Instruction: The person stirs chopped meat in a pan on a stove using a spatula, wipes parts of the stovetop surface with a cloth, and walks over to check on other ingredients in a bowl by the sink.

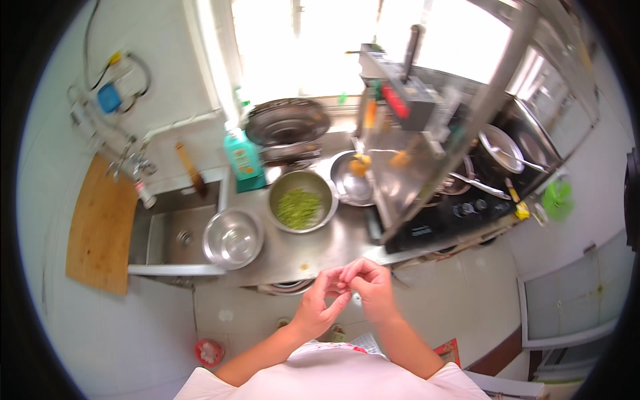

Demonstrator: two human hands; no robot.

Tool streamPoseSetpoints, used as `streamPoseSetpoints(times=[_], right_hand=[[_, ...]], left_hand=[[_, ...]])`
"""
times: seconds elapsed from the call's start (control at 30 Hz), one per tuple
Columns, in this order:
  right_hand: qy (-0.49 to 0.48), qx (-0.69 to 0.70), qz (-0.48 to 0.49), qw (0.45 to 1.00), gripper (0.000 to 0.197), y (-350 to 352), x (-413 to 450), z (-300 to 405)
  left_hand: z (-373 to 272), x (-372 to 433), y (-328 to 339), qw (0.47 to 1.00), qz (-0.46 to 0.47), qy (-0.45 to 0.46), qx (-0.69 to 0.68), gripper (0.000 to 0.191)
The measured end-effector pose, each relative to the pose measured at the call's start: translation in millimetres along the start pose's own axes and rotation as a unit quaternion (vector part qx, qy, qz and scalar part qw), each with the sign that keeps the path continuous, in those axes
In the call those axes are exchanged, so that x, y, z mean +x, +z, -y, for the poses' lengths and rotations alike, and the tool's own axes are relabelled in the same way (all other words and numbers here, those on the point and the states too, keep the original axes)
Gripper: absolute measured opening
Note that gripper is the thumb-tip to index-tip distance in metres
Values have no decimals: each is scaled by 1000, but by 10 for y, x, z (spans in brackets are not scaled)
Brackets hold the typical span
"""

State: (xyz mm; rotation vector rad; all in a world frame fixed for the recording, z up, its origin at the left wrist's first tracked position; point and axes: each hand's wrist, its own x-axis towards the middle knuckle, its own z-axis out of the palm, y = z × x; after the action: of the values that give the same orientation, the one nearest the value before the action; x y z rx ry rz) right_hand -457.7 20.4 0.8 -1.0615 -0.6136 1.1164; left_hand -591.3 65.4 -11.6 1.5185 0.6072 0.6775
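In front of my body, my left hand (322, 305) and my right hand (372, 290) meet at the fingertips, just off the counter's front edge. A gap shows between the left thumb and its curved fingers. The right fingers are curled over the left fingertips, and whether anything small sits between them is hidden. Beyond the hands, a deep metal bowl (327, 220) stands on the stainless-steel counter (280, 255) with chopped green vegetable (298, 207) inside. An adjacent metal basin (233, 240) at its left overlaps the sink's corner.
To the left are the sink (172, 232), a wooden cutting board (102, 230) and a tap (132, 167). A teal bottle (242, 155) stands behind the bowls. At right, a metal panel (407, 180) borders the black gas stove (445, 225), which bears pots. A red bin (209, 352) is on the floor.
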Motion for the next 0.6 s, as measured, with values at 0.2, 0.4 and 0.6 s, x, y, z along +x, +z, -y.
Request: streamPoseSetpoints(times=[0.2, 0.4, 0.6], right_hand=[[-53, 20, -58, 997, 6, -715, -14, 495], [-43, -31, -71, 996, 8, -1484, -72, 603], [-75, -57, -66, 993, 5, -2324, 154, 931]], left_hand=[[3, 576, 696, 993, 97, -7, -67, 36], [329, 969, 1445, 975, 181, -37, -125, 38], [261, 1445, 2225, 981, 141, -37, -126, 29]])
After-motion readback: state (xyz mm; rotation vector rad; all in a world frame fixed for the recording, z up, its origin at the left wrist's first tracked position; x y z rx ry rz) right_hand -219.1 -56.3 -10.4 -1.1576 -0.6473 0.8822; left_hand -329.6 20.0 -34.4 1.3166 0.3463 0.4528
